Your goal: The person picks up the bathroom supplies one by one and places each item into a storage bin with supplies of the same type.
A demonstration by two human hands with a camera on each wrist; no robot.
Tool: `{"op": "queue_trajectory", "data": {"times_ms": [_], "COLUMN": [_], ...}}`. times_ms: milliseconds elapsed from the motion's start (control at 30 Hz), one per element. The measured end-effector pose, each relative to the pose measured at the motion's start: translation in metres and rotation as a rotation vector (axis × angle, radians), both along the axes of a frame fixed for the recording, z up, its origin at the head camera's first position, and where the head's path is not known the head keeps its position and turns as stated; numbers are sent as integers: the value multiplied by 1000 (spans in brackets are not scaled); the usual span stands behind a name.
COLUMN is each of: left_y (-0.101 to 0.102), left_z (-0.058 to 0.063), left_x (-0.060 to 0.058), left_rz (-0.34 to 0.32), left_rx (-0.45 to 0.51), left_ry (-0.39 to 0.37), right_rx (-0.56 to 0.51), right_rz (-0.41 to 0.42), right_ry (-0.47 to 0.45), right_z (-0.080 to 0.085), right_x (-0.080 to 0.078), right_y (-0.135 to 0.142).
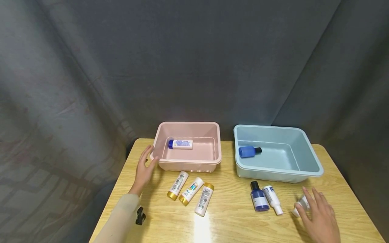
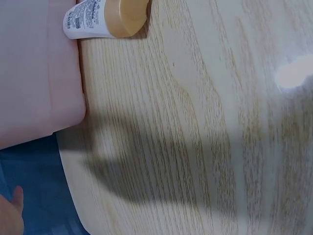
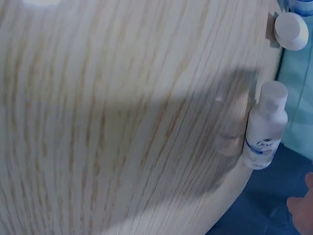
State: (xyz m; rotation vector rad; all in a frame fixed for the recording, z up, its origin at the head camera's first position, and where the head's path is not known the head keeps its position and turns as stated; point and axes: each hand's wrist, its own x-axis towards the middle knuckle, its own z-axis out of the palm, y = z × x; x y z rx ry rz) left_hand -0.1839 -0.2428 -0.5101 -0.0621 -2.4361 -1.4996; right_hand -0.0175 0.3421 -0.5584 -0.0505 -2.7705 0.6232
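My left hand, fingers spread, is at the front left corner of the pink bin; whether it touches the rim is unclear. A white tube with a blue cap lies inside that bin. Just over a small white bottle hovers my right hand, its fingers extended. In the right wrist view this white bottle lies near the table edge, apart from the fingers. Beside it lie a white bottle with blue lettering and a dark blue bottle.
A light blue bin stands at the right and holds a blue bottle with a black cap. Three gold-capped white tubes, one of them a tube with a picture label, lie before the pink bin. Grey curtain hangs behind the wooden table.
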Motion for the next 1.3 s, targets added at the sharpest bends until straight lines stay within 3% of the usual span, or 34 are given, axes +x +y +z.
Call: {"op": "queue_trajectory", "data": {"times_ms": [567,967,1300], "left_y": [-1,8,15], "left_z": [-7,-7,-4], "left_x": [-3,-2,-6], "left_rz": [3,46,20], "left_rx": [-12,-64,23], "left_ry": [-18,45,38], "right_rx": [3,3,5], "right_rz": [66,160,255], "right_ry": [72,120,157], "right_z": [-4,0,0], "right_x": [-4,-8,-12], "right_y": [-21,-48,-67]}}
